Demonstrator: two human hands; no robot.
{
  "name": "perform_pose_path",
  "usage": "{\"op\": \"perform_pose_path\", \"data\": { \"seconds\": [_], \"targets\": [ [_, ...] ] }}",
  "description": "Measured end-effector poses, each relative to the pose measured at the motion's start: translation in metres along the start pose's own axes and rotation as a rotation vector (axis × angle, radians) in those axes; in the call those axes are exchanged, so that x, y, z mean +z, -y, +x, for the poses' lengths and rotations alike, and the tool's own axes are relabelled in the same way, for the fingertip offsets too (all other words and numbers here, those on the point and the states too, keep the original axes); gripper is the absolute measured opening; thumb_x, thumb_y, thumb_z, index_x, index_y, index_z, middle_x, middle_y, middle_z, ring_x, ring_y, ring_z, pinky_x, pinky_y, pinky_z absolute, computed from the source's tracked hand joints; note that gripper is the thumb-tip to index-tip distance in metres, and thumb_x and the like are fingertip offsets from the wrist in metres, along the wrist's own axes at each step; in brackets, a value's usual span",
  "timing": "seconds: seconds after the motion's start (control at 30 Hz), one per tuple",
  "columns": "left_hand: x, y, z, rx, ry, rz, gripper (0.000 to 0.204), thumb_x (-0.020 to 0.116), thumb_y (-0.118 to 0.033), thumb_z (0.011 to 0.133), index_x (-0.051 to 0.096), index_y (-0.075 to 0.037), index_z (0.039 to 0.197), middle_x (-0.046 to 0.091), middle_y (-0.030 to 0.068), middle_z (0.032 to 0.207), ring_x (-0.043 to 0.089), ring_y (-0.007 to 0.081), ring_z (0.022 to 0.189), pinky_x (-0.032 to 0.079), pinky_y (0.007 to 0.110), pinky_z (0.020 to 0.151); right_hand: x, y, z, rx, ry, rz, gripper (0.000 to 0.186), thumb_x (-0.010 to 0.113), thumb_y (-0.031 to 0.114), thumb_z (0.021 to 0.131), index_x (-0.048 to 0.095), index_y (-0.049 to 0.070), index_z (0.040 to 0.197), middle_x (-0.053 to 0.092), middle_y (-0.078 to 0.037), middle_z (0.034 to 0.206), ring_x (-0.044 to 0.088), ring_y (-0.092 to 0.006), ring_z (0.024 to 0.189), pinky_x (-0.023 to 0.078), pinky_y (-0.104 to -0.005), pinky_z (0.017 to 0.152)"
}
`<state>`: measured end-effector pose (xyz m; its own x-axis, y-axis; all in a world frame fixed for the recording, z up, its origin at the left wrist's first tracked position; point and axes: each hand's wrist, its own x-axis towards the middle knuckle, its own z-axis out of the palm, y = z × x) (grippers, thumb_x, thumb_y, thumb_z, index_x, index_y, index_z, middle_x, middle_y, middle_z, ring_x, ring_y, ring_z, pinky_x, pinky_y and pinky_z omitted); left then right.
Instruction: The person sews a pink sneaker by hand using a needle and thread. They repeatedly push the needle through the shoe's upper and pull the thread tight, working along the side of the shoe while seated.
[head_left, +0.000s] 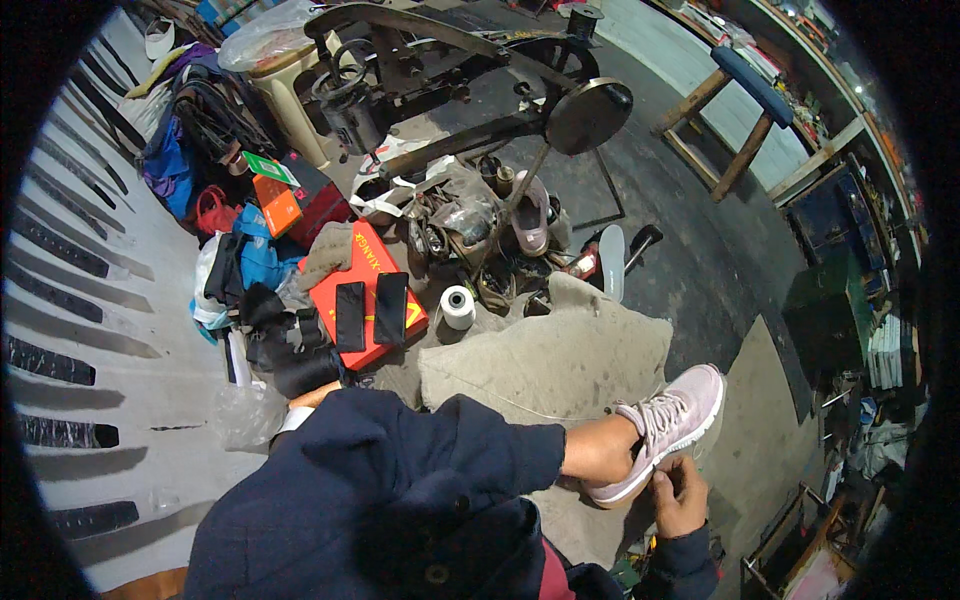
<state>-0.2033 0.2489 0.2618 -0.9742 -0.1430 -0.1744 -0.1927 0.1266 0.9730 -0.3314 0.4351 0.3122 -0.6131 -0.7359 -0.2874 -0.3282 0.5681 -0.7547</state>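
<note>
A pale pink sneaker (668,420) with a white sole sits tilted over my lap, toe pointing up and right. My left hand (605,448) goes into its opening; the wrist and back of the hand show, but the fingers are hidden inside. Close beside the sole, my right hand (682,497) is closed in a pinch of thumb and finger. What it pinches, if anything, is too small to make out. Under the shoe spreads a worn beige cloth (545,360), and a thin thread seems to run across it toward the shoe.
Ahead stands a black iron sewing machine (450,75). Left of the cloth are a white thread spool (458,308) and a red shoebox (355,262) bearing two dark phones (391,308). Shoes and bags are heaped around. A wooden stool (740,100) stands far right.
</note>
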Motion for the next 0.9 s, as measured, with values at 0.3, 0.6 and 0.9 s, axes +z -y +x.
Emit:
{"op": "perform_pose_path", "data": {
  "seconds": [0.3,0.6,0.9],
  "targets": [
    [0.017,0.022,0.01,0.141,-0.093,-0.03,0.048,0.055,-0.006,0.085,0.058,0.002,0.132,0.063,0.0328,0.121,0.063,0.0492,0.108,0.053,0.047,0.09,0.004,-0.008,0.011,0.023,-0.058,-0.064,0.033,0.09,0.019,0.075,0.063,-0.001,0.075,0.066,-0.008,0.066,0.061,-0.0166,0.06,0.049,-0.0329,0.059],
    [0.017,0.029,0.016,0.231,-0.044,-0.021,0.061,0.049,-0.001,0.085,0.05,-0.001,0.147,0.05,0.0288,0.148,0.054,0.044,0.131,0.045,0.041,0.109,-0.006,0.005,0.007,0.069,-0.079,-0.625,0.062,0.087,0.052,0.07,0.062,-0.004,0.062,0.058,-0.025,0.057,0.06,-0.0423,0.053,0.049,-0.0474,0.056],
    [-0.001,0.006,-0.006,0.216,-0.062,-0.124,0.055,0.055,-0.006,0.085,0.057,-0.002,0.139,0.06,0.027,0.138,0.057,0.0432,0.128,0.045,0.042,0.108,-0.014,-0.041,-0.016,0.152,-0.078,-0.391,0.054,0.081,0.042,0.08,0.056,-0.003,0.064,0.049,-0.015,0.055,0.044,-0.0227,0.053,0.039,-0.0411,0.055]
  ]
}}
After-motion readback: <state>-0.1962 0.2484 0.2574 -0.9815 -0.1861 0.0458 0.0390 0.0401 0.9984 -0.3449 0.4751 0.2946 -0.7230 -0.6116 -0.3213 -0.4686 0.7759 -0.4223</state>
